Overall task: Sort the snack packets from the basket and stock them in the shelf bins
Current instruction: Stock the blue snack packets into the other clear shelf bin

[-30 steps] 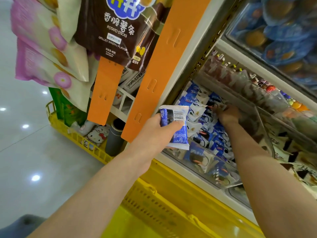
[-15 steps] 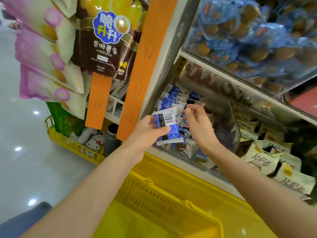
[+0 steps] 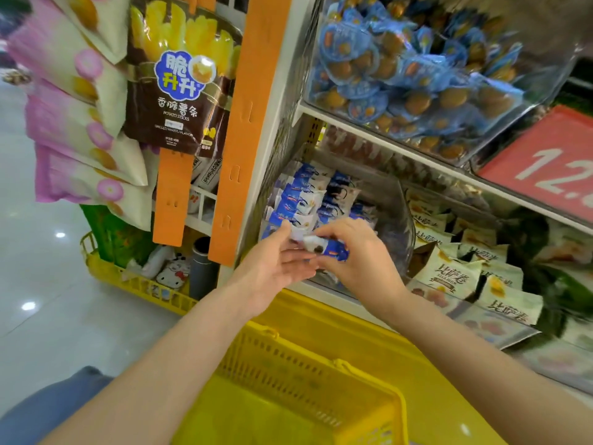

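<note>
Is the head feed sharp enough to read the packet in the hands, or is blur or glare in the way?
Head view: the blue-and-white packet, left hand and right hand are motion-smeared, its print unreadable. Head view: lamp glare spots the floor, not the packet. Head view: the potato sticks bag reads sharp; the yellow basket is soft; the wide lens slants the orange strip.

Left hand point(image 3: 276, 264) flat; right hand point(image 3: 359, 261), pinch grip.
</note>
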Demonstrator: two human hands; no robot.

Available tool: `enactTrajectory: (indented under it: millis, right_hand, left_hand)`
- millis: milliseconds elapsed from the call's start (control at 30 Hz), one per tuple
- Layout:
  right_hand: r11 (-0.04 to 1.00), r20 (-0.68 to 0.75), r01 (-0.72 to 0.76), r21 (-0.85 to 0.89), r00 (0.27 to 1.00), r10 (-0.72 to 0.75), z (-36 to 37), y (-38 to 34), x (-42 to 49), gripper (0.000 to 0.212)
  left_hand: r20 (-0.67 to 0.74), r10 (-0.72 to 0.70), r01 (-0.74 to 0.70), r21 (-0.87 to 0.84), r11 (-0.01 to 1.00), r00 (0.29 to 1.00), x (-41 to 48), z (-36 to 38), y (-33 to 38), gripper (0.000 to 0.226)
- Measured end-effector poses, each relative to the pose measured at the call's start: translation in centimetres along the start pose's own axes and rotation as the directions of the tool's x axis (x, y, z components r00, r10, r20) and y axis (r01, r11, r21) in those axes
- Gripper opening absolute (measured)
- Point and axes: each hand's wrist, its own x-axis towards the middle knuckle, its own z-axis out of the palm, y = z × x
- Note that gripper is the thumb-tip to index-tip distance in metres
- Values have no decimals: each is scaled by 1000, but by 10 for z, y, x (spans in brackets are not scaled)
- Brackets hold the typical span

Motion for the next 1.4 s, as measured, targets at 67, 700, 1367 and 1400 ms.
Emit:
enactTrajectory:
  millis: [67,700,1367,1400]
  right_hand:
    - [991,57,127,-43,991,-125,1,-3,-6,28]
    - [506,227,-440,741,875,428,-11,5,-8,28]
    - [902,-74,-385,196,911,405,-32,76,38,21]
    - [895,-116,-403,189,896,428,-30,85,50,25]
  left_hand:
    - [28,24,-24,5,1000,999,-2,-1,1,30]
    - [71,226,-231,494,838,971,3,7,-2,44]
    - [359,636,-381,918,-109,683,49,-5,9,40]
    - [362,607,-340,927,-157,707,57,-9,8,38]
